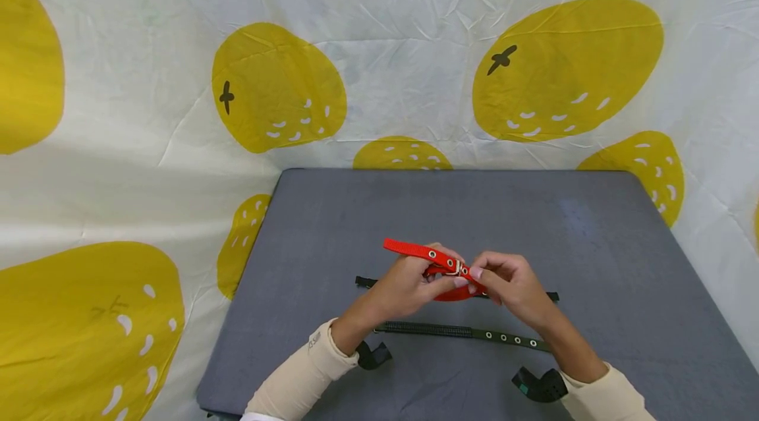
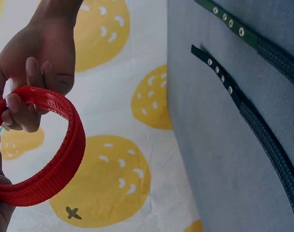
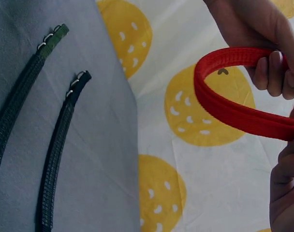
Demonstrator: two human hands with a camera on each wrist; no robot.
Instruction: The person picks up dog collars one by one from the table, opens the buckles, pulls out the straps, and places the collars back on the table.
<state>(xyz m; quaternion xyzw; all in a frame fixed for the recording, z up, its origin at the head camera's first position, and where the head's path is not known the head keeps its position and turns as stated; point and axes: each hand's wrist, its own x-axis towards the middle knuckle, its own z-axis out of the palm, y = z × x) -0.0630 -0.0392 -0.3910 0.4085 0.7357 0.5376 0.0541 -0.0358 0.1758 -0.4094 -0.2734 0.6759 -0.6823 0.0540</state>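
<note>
Above the table, both hands hold a red collar [image 1: 452, 294], a webbing strap with metal eyelets and a buckle [image 1: 457, 267]. Its free end [image 1: 409, 248] runs through the buckle and sticks out to the left over the left hand. My left hand [image 1: 409, 282] grips the collar beside the buckle, thumb toward the front. On the other side, my right hand [image 1: 506, 282] pinches the strap just right of the buckle. Both wrist views show the collar [image 2: 74, 145] [image 3: 219, 104] bent into a closed loop; fingers partly cover the buckle there.
A dark green collar [image 1: 427, 329] with eyelets lies on the grey table [image 1: 462, 210] nearest me. Behind it is a black collar [image 1: 365, 282], its middle hidden by the hands. A white curtain [image 1: 403, 78] with yellow fruit prints hangs around the table.
</note>
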